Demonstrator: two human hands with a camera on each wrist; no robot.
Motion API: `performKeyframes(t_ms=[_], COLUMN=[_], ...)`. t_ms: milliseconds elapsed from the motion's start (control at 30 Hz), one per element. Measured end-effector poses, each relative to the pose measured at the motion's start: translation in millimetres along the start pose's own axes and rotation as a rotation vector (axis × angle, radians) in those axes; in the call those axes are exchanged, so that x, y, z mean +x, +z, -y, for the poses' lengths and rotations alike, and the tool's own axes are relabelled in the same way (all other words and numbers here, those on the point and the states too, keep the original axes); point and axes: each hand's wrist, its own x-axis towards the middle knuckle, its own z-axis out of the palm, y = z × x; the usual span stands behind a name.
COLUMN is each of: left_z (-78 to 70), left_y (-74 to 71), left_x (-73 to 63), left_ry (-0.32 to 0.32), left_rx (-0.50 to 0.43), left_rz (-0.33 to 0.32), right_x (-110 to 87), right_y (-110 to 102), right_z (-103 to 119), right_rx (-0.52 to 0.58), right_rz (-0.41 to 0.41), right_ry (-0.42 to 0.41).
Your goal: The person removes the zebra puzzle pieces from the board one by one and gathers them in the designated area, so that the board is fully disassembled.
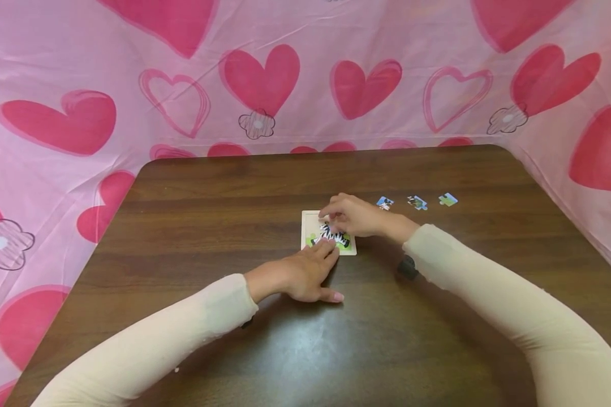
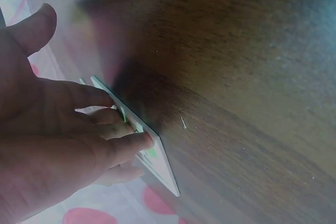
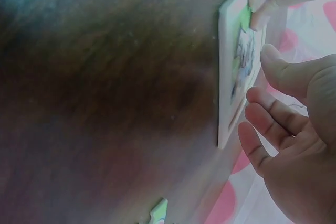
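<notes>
1. While the left hand (image 1: 305, 277) stretches its fingers nearly straight, their tips resting on the near part of the puzzle board (image 1: 304, 232), it grips nothing.
2. Over that board hangs the right hand (image 1: 356, 216), fingers loosely bent, thumb apart from them, nothing visible between.
3. The board lies flat on the brown table (image 1: 183, 237), black-and-white stripes showing on it.
4. Further right, three loose puzzle pieces (image 1: 418, 203) sit spaced in a row.
</notes>
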Motion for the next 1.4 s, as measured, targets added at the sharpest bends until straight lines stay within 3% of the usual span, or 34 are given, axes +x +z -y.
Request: performKeyframes(t_ms=[667,1400], left_z=[-2.1,-1.0], left_y=[-0.7,1.4], left_x=[1.4,1.6], left_ry=[-0.01,-0.014], left_rx=[0.018,0.024], left_rz=[0.013,0.007], right_x=[3.4,2.6], right_y=[10,8], right_z=[1,3], right_rx=[-0.071,0.006], right_rz=[-0.02,0.001], right_ry=[0.014,0.004])
